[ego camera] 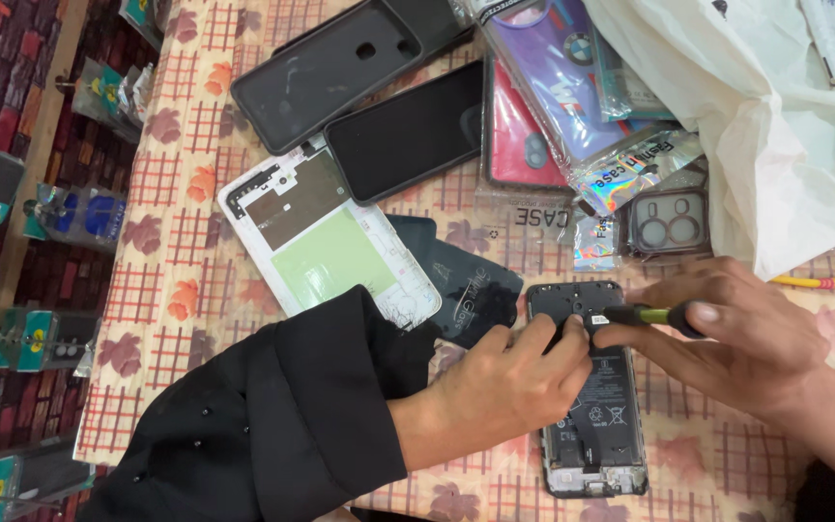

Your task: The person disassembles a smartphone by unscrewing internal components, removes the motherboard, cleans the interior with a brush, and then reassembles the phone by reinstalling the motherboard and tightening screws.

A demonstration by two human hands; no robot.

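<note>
- Hands first: your left hand (509, 372) rests on the opened phone (590, 387), fingers curled and fingertips pressed to its upper part, steadying it.
- Your right hand (741, 333) pinches a small screwdriver (651, 315) with a green-and-black grip between thumb and fingers; its tip sits at the top of the phone, just by your left fingertips.
- That phone lies back-up with its cover off, battery and board exposed, on the checked floral tablecloth (171, 271), near the table's front edge.
- Just left of it you have a dark back cover (466, 275), partly under your left sleeve (273, 416).
- Further left lies a white phone frame (326, 242) with a green panel, touching a black phone (408, 130) face-up beyond it.
- A black case (326, 68) lies at the far edge.
- Packaged cases (562, 77) in purple and red are stacked beside a white plastic bag (765, 126).
- A clear camera-lens protector pack (669, 222) sits above your right hand; whether it touches the bag is hard to tell.
</note>
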